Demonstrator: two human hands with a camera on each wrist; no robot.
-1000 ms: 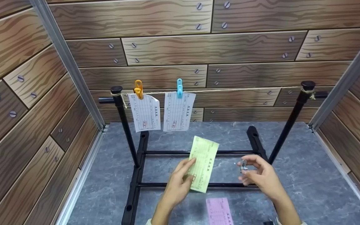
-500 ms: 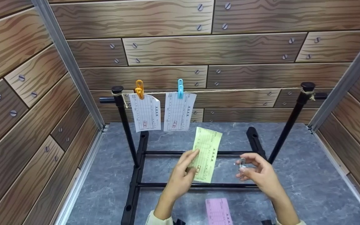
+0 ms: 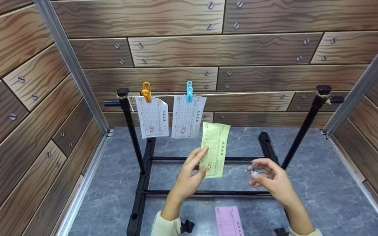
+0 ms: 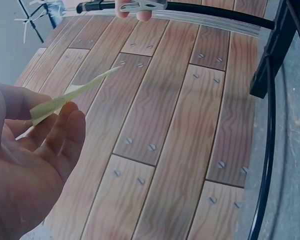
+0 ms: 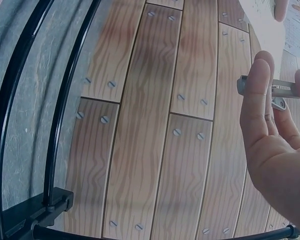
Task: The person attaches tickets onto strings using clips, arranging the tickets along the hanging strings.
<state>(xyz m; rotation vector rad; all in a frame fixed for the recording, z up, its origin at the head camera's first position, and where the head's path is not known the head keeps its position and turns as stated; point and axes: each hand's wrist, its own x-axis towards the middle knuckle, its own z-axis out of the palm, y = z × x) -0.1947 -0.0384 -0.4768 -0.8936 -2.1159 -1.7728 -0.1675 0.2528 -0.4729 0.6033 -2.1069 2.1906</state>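
A light green printed slip (image 3: 217,144) is pinched along its left edge by my left hand (image 3: 186,177), between thumb and fingers. In the left wrist view that slip (image 4: 52,106) shows almost edge-on. To its right, my right hand (image 3: 274,180) grips a small grey clothespin (image 3: 254,168) between thumb and fingertips; the right wrist view shows the clothespin (image 5: 285,91) partly hidden by the fingers. Both hands are below the string (image 3: 258,94). An orange clothespin (image 3: 146,91) and a blue clothespin (image 3: 189,91) fix two white slips (image 3: 187,119) to the string's left part.
A pink slip (image 3: 229,220) lies on the grey marbled surface (image 3: 103,196) near the front. The string is tied between two black posts (image 3: 307,131) of a frame with crossbars (image 3: 235,193). Wood-patterned walls (image 3: 176,52) enclose the back and sides.
My left hand has moved up and slightly right with the green slip, which now stands more upright and closer to the string. The right hand with the clothespin has shifted only slightly.
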